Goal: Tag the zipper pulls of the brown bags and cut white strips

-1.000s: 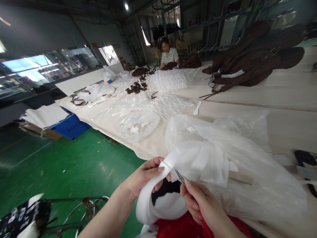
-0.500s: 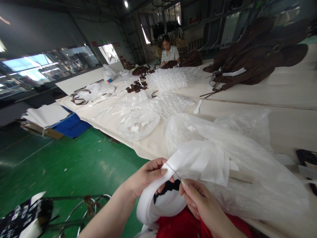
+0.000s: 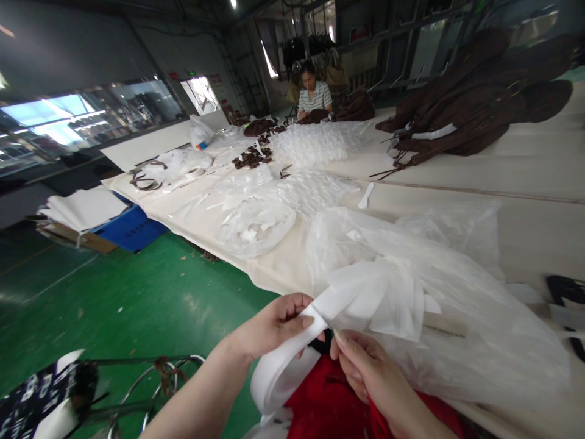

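Note:
My left hand (image 3: 292, 322) is closed on a wide white strip (image 3: 282, 360), thumb on top and fingers underneath. The strip curls into a loop below the hand and runs up to the right over a pile of white sheeting. At the strip, my right hand (image 3: 359, 360) is closed on a thin, dark, blade-like tool (image 3: 323, 318) that lies across the strip beside my left thumb. Most of that tool is hidden, so its exact kind is unclear. Red cloth (image 3: 315, 402) lies under both hands, with a black patch showing between them.
Clear plastic bags (image 3: 457, 292) cover the near table (image 3: 539, 238). A round bag of white scraps (image 3: 256, 228) lies near the table's edge, and a white plastic tool (image 3: 365, 196) lies beyond. Brown bags (image 3: 470, 110) are at right. A person (image 3: 315, 94) sits at the far end.
The loop of strip below my left hand has swung left and narrowed, uncovering more red cloth. Both hands stay almost in place.

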`<state>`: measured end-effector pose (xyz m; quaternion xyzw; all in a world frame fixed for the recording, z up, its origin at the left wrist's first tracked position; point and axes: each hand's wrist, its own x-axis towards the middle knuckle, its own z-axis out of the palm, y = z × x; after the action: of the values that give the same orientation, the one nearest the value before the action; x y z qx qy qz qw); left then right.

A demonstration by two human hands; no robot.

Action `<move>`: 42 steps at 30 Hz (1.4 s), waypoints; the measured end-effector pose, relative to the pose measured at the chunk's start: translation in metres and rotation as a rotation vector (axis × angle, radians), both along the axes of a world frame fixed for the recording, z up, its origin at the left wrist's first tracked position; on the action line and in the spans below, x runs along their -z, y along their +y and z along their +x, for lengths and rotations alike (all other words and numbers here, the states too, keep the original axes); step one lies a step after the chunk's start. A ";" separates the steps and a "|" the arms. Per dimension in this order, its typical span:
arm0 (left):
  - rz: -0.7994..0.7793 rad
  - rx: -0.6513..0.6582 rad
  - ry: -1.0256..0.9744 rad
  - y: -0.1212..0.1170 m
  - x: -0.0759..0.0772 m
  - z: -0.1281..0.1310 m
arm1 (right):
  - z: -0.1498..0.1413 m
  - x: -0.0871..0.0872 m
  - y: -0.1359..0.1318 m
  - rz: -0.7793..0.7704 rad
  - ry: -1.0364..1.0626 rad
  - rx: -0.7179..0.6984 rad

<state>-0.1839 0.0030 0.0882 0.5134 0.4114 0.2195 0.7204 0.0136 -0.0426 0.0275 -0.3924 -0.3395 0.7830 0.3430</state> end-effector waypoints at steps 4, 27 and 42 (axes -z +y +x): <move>0.019 -0.012 0.001 0.000 0.000 0.000 | -0.001 0.002 -0.001 0.011 0.002 0.010; 0.004 0.015 0.038 0.002 0.002 0.005 | -0.001 -0.003 0.000 -0.091 0.115 0.049; 0.008 0.046 0.029 0.003 0.002 0.006 | -0.001 0.005 -0.002 -0.130 0.105 0.042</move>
<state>-0.1775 0.0060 0.0858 0.5290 0.4090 0.1969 0.7171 0.0131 -0.0444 0.0222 -0.3794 -0.2612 0.8155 0.3503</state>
